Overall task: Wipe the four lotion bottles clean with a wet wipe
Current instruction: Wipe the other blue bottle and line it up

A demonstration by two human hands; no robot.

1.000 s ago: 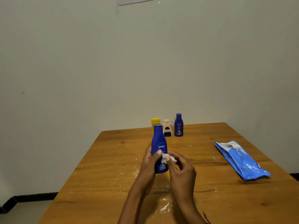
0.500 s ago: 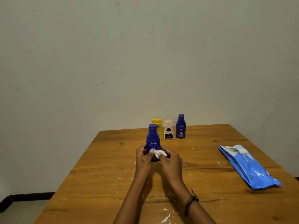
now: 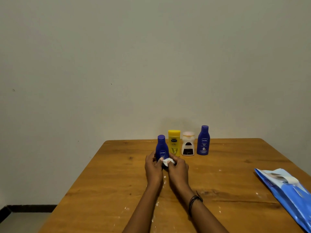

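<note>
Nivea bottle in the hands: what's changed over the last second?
The left hand and right hand carried the held blue bottle forward, away from the person, to just left of the yellow bottle. Unchanged: the left hand grips it, the right pinches the wipe against its lower front; the white bottle, far blue bottle and wipes pack stay put.

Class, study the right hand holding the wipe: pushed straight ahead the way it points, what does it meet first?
The right hand would meet the near blue bottle, where its wipe presses. Behind that, probably the yellow bottle; depth is unclear.
</note>
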